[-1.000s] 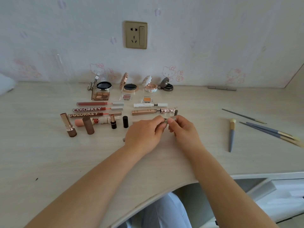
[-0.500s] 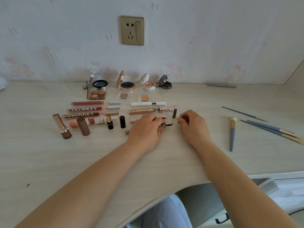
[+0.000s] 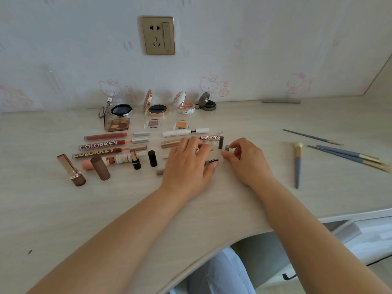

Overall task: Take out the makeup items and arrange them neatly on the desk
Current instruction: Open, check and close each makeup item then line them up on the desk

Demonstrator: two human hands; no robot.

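Pale wood-grain laminate covers the desk (image 3: 63,219) where a person's two hands work among laid-out cosmetics. The left hand (image 3: 186,164) lies palm down with fingers curled over a slim brow pencil (image 3: 212,161), pinning it to the surface; its dark spoolie bristles jut past the thumb and its grey end shows behind the hand. The right hand (image 3: 246,160) pinches a small grey cap (image 3: 227,148) between curled fingertips, just beside an upright dark cap (image 3: 221,142). Glossy lip gloss tubes (image 3: 101,145) lie in rows to the left, round compacts (image 3: 158,109) stand open by the wall, and blue-handled brushes (image 3: 298,164) rest well apart on the right. Bare desktop stretches toward the curved front edge.
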